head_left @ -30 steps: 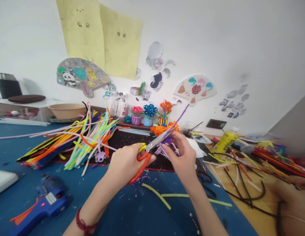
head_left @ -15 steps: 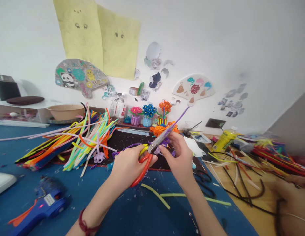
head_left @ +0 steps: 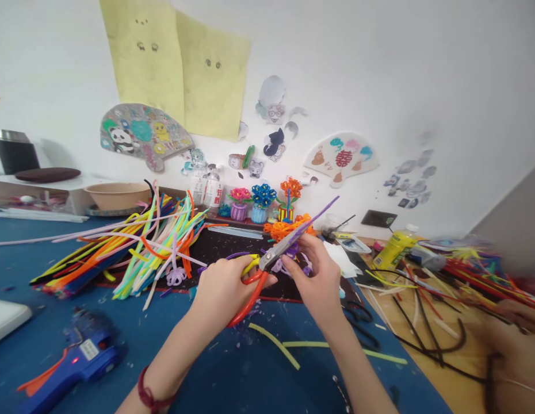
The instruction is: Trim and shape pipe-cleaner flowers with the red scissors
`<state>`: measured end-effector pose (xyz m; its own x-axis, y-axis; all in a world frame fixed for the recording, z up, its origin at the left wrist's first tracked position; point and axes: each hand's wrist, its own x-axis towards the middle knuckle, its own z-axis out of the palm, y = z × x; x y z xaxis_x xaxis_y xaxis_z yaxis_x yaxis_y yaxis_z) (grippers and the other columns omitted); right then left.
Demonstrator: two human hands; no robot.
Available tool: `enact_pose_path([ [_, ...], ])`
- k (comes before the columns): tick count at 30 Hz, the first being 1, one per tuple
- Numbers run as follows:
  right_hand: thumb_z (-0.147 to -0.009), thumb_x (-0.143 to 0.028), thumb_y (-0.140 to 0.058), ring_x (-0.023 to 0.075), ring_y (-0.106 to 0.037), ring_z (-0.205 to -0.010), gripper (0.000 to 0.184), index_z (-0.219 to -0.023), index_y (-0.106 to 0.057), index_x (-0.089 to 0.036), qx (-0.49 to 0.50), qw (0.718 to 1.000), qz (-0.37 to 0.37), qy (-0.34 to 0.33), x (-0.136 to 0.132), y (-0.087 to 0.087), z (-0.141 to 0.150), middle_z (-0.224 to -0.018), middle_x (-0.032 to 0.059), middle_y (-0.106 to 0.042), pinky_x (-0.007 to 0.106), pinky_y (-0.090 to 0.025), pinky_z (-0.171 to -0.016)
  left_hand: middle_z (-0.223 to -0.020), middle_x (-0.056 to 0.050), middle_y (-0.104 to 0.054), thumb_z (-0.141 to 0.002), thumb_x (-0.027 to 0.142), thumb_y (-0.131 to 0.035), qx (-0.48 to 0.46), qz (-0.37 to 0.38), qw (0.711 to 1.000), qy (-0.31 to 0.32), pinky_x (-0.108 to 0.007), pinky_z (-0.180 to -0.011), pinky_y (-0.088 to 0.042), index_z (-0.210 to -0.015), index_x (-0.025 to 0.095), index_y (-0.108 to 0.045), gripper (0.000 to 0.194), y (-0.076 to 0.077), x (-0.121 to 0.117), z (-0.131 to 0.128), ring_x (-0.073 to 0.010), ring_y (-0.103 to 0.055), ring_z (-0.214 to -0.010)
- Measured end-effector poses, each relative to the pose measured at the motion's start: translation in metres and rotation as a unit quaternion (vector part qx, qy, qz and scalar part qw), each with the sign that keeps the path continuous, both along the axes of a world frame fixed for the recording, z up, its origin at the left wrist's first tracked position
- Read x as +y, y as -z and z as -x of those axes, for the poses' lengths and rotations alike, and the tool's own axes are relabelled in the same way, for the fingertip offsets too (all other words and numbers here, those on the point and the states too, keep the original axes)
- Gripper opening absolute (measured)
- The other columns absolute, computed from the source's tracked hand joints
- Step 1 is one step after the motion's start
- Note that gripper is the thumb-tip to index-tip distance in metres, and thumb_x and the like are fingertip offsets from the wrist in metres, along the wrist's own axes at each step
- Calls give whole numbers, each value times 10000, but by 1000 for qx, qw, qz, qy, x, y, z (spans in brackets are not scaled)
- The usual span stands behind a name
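Observation:
My left hand (head_left: 224,293) is closed around the handles of a pair of scissors (head_left: 250,302), red on one loop and yellow near the other. The metal blades point up and right towards my right hand (head_left: 317,276). Its thumb and fingers pinch a purple pipe cleaner (head_left: 323,208), which runs along the blades and sticks out past their tips. Whether the blades grip the stem I cannot tell. Beneath and behind both hands lie looped purple pipe-cleaner pieces (head_left: 293,253), partly hidden by my fingers.
Bundles of coloured pipe cleaners (head_left: 164,247) lie at left, above a blue glue gun (head_left: 84,356). Small pipe-cleaner flower pots (head_left: 259,214) stand by the wall. Black scissors (head_left: 358,322) lie beside my right forearm. Another person's hand (head_left: 509,345) is at the right edge.
The purple pipe cleaner's free end has dipped slightly and moved right. My hands keep nearly the same pose, and the whole view has shifted a little.

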<state>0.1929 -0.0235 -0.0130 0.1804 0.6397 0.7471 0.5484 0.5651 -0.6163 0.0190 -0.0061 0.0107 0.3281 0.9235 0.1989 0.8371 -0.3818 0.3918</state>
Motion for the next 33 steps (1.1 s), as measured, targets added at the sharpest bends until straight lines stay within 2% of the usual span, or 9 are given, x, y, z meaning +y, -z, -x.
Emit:
enact_pose_path([
  [14,-799,-230,-655,223,-650,-939,337,-1126,-575,-231,-12,1000,-3,22,2,1,-6,-1042,67,-674,384,-517,-864,-608,13,-646,-769,639,-504,-7,15,1000,9,-237,-526,-233,-679,266,-587,393,-4,0,4,-191,-611,-630],
  [18,-799,-236,-655,222,-653,-940,322,-1112,-579,-231,-5,1000,0,23,3,0,-6,-1034,67,-675,376,-522,-856,-672,27,-665,-770,604,-517,-12,9,1000,18,-239,-523,-237,-690,257,-539,357,-1,1,3,-194,-623,-662],
  [22,-799,-230,-654,220,-654,-947,330,-1118,-574,-232,7,1000,-1,9,3,0,-5,-1038,69,-675,371,-525,-859,-750,38,-678,-750,569,-553,-35,10,999,15,-238,-529,-257,-743,256,-511,316,0,1,2,-196,-630,-705],
  [33,-812,-250,-645,237,-646,-990,352,-1152,-561,-221,-4,1000,7,-20,1,0,0,-1087,93,-670,407,-524,-897,-676,0,-651,-808,579,-492,-36,5,999,14,-247,-524,-258,-746,237,-508,348,1,-1,-4,-220,-646,-688],
])
